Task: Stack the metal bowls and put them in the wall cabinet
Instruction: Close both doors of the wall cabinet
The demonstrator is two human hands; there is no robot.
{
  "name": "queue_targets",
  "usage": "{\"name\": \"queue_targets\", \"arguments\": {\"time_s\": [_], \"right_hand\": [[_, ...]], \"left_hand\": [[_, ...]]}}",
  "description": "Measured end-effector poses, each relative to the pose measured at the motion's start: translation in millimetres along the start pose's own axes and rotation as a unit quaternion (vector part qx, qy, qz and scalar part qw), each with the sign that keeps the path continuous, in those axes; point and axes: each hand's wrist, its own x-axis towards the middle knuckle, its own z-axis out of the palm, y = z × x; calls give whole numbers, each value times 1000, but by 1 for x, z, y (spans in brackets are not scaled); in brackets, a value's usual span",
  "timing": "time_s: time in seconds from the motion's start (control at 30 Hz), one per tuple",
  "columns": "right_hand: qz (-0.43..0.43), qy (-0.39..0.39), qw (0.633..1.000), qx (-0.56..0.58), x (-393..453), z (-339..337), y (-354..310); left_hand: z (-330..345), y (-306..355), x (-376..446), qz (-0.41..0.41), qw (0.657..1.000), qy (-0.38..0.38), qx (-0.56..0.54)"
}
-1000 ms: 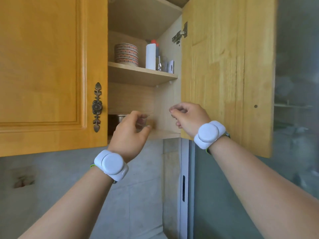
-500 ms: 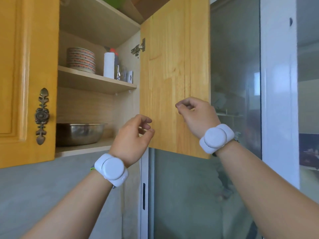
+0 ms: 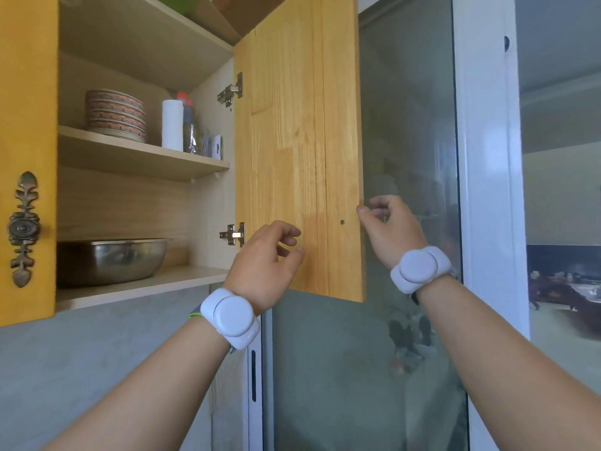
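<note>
The stacked metal bowls (image 3: 110, 260) sit on the bottom shelf (image 3: 146, 284) of the open wall cabinet, partly hidden by the closed left door. My left hand (image 3: 263, 262) hovers in front of the inner face of the open right door (image 3: 292, 157), fingers loosely curled and holding nothing. My right hand (image 3: 390, 226) is at that door's outer edge, its thumb and fingertips pinched on the edge. Both hands are clear of the bowls.
On the upper shelf stand a stack of patterned plates (image 3: 115, 115), a white paper roll (image 3: 172, 125) and small bottles. The closed left door carries an ornate metal handle (image 3: 23, 227). A glass sliding door (image 3: 406, 125) with a white frame (image 3: 484, 157) stands right of the cabinet.
Both hands have drawn back out of the cabinet. My right hand has moved right to the open door's outer edge, and my left hand has left the shelf. The view has swung right.
</note>
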Motion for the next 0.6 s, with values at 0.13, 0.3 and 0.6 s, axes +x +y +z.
{"name": "queue_targets", "arguments": {"time_s": [0.13, 0.3, 0.6], "right_hand": [[79, -95, 990, 71, 6, 7, 20], [150, -124, 966, 169, 6, 21, 36], [56, -120, 976, 171, 1, 33, 14]], "left_hand": [[12, 3, 2, 9, 1000, -9, 3], [18, 1, 1, 10, 1000, -13, 16], [9, -2, -9, -5, 999, -28, 30]]}}
